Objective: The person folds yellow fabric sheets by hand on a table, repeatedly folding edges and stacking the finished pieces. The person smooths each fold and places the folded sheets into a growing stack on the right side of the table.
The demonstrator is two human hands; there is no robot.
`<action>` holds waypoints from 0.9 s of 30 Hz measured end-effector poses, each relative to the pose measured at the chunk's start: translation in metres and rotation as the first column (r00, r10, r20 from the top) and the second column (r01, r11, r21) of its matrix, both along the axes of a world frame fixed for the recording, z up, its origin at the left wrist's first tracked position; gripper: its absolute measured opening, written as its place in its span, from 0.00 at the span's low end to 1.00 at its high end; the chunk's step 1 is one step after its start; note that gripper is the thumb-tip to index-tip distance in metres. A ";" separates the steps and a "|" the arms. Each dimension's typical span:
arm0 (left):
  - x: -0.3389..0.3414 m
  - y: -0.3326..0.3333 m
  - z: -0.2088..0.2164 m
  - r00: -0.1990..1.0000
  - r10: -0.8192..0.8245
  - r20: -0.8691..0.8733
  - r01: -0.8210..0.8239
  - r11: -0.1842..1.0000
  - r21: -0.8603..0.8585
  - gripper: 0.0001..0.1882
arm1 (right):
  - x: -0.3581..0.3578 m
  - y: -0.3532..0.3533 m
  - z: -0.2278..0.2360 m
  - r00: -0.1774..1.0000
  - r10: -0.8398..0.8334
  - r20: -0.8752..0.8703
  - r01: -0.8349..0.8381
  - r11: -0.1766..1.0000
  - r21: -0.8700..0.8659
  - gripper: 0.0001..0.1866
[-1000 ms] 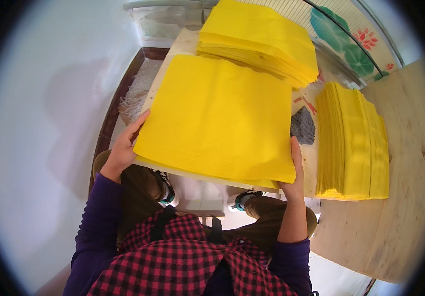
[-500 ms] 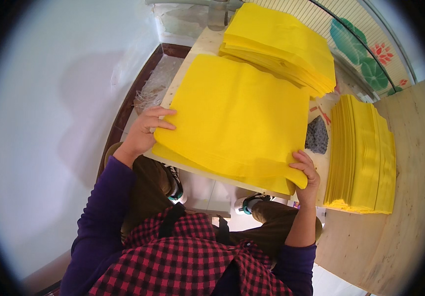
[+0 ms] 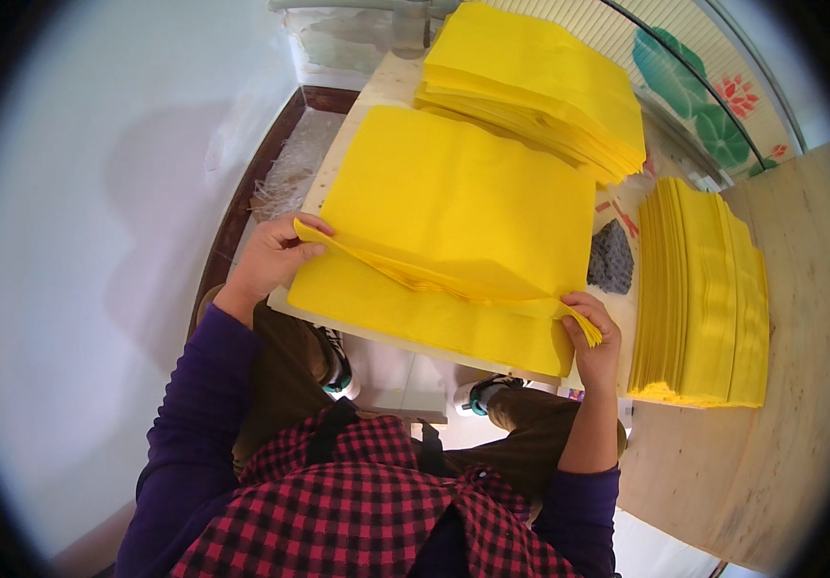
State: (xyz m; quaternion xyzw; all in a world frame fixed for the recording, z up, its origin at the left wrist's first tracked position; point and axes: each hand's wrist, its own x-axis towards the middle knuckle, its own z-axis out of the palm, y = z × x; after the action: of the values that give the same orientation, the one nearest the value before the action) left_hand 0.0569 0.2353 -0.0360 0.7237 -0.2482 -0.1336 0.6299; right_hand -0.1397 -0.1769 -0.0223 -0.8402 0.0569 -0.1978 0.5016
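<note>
A pile of yellow fabric sheets (image 3: 463, 188) lies across the wooden table in front of me. My left hand (image 3: 275, 255) pinches the near left corner of several upper sheets between thumb and fingers. At the near right corner, my right hand (image 3: 593, 332) grips the same sheets, their edges fanned at the fingertips. The near edge of these sheets is lifted and curled back between my hands. Below it, a lower yellow sheet (image 3: 424, 323) lies flat along the table's front edge.
Another yellow stack (image 3: 540, 87) sits behind the pile. To the right, more folded yellow sheets (image 3: 699, 299) rest on a wooden board (image 3: 800, 318). A grey textured cloth (image 3: 611, 258) lies between. A white wall (image 3: 135, 193) stands on the left.
The near edge of the upper sheets has been raised and drawn back, away from me, baring the lower sheet. My left hand has turned to pinch the corner.
</note>
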 end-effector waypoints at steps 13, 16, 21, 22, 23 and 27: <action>0.007 -0.011 0.009 0.925 0.097 -0.368 -0.095 0.995 0.026 0.10 | 0.004 -0.010 0.004 0.946 -0.055 -0.321 0.178 0.913 0.367 0.12; 0.008 -0.015 0.008 0.925 0.123 -0.359 -0.124 0.992 0.022 0.09 | 0.000 -0.018 0.015 0.968 -0.032 -0.247 0.134 0.902 0.411 0.14; 0.007 -0.018 0.004 0.904 0.138 -0.404 -0.173 0.984 -0.051 0.08 | 0.020 -0.053 0.016 0.952 -0.289 -0.102 0.306 0.922 0.238 0.15; 0.008 -0.019 0.004 0.903 0.137 -0.408 -0.176 0.983 -0.059 0.08 | 0.028 -0.061 0.012 0.912 -0.383 -0.145 0.398 0.912 0.095 0.15; 0.008 -0.019 0.004 0.901 0.138 -0.412 -0.181 0.981 -0.066 0.08 | 0.035 -0.068 0.007 0.864 -0.474 -0.172 0.475 0.879 -0.042 0.16; 0.009 -0.018 0.003 0.893 0.158 -0.422 -0.199 0.979 -0.054 0.08 | 0.055 -0.088 -0.019 0.814 -0.565 -0.136 0.448 0.758 -0.474 0.15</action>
State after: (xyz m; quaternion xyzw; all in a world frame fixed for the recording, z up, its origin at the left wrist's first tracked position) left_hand 0.0659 0.2170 -0.0327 0.6675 -0.0472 -0.2140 0.7116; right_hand -0.0847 -0.2652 -0.0414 -0.8989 0.3081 -0.2180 0.2226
